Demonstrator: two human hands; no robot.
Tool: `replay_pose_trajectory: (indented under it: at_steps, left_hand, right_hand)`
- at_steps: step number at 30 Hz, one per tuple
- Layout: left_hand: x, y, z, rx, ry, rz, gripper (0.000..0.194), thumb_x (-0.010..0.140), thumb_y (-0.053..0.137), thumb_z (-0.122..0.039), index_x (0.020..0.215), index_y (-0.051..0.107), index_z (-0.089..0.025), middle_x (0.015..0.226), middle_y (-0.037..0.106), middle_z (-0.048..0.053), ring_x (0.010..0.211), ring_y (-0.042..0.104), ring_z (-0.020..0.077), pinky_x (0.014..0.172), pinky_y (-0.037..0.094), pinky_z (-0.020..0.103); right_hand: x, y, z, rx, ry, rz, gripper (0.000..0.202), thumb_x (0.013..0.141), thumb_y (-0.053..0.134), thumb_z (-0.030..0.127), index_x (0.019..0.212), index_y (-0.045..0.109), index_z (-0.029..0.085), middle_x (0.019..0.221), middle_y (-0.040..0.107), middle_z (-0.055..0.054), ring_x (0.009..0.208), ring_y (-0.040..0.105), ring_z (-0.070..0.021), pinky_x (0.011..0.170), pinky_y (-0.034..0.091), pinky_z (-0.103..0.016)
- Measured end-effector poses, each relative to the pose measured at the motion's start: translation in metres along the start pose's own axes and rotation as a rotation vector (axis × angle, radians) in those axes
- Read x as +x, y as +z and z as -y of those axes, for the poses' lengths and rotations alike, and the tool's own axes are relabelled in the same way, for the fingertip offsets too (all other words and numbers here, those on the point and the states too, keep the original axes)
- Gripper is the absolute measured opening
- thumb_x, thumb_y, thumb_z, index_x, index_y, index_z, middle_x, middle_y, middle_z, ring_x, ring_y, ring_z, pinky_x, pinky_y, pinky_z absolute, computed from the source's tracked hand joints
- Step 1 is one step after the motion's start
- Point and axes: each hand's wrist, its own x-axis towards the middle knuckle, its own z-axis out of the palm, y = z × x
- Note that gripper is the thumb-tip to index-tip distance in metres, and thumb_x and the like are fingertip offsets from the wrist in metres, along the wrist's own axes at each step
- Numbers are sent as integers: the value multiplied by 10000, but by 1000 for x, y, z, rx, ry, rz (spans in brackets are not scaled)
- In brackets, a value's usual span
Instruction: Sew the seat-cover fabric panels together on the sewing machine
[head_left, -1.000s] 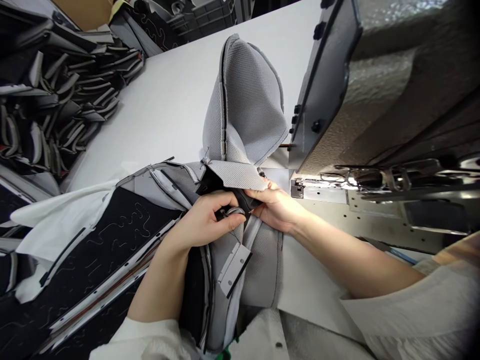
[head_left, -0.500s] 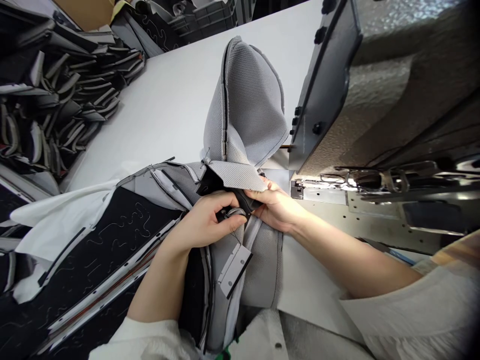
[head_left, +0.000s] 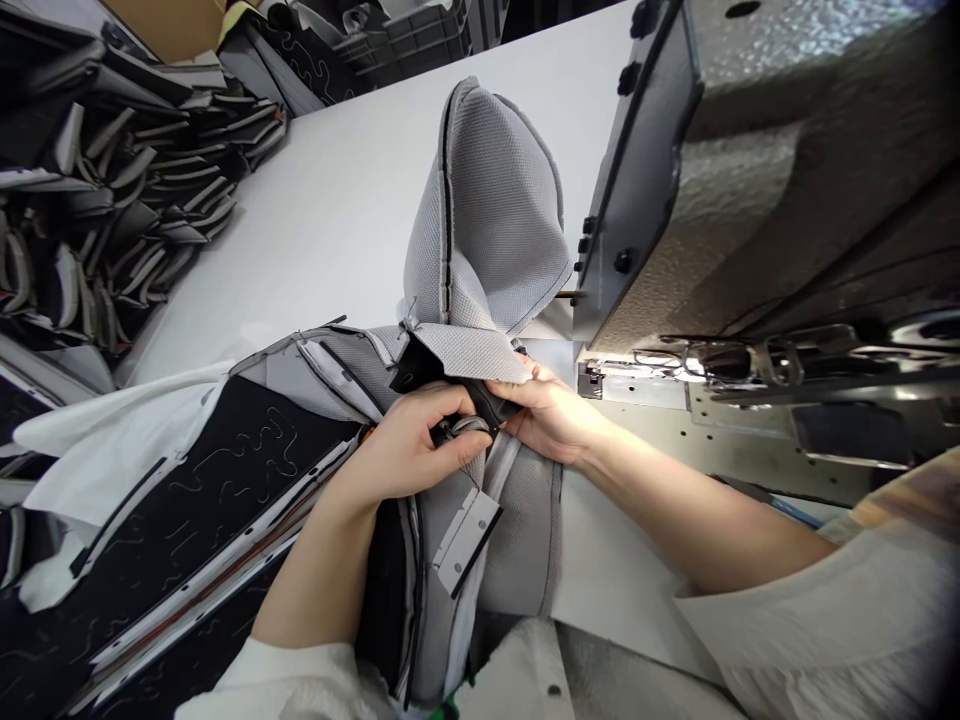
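A sewn cover of grey mesh fabric [head_left: 510, 190] and black quilted panels [head_left: 247, 450] lies across the white table, one grey part standing up like a pocket. My left hand [head_left: 427, 440] is closed, thumb and fingers pinching a folded edge of the cover. Close beside it, my right hand [head_left: 551, 405] grips a grey flap [head_left: 476, 350] and the black material under it between thumb and fingers. A pale strip with two holes [head_left: 466, 540] hangs just below my left hand. What lies inside the folds between my hands is hidden.
A sewing machine [head_left: 720, 200] fills the right side, its metal bed [head_left: 660, 420] close to my right forearm. Many similar folded pieces [head_left: 135, 200] are piled at the left. A grey crate [head_left: 405, 45] stands behind the white table [head_left: 322, 200].
Both hands keep their grip on the cover in almost the same place. The whole view has shifted slightly, with the sewing machine a little further left.
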Motion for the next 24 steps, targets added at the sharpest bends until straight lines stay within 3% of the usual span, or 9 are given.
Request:
replay_pose_trajectory:
  at_steps: [8,15,17,21,24]
  left_hand:
    - [0,0,1,-13,10,1,132,828,540,-284,806,572,-157,775,576,3,735,520,128,686,402,240]
    - [1,2,1,43,28,-19,135,823,530,-291,757,535,-174,742,564,-7,712,520,128,663,405,243]
    - [2,10,-4,188,15,-85,171,818,526,-302,701,499,-180,693,535,-8,682,503,138,628,388,255]
    - [4,37,-21,581,-72,-180,165,830,490,-299,713,506,-183,718,574,40,747,522,206,599,370,302]
    - [1,47,-30,651,-98,-184,127,833,465,-268,795,540,-173,770,609,64,780,537,229,598,377,313]
  right_hand:
    - [1,0,-2,-13,-11,0,302,552,816,231,744,591,169,647,578,60,593,534,-74,595,455,-209]
    - [1,-3,4,-185,-37,-7,332,573,777,321,815,596,184,716,609,26,671,573,-121,659,476,-263]
    - [-1,-2,12,-386,-71,-59,337,600,746,359,860,606,197,774,625,14,729,581,-144,687,468,-278]
    - [-5,11,24,-1069,-218,-371,273,661,682,415,837,601,223,800,628,9,777,563,-185,689,427,-292]
    - [-4,25,18,-1212,-411,-449,226,677,643,384,775,556,200,722,597,3,723,540,-183,658,415,-293]
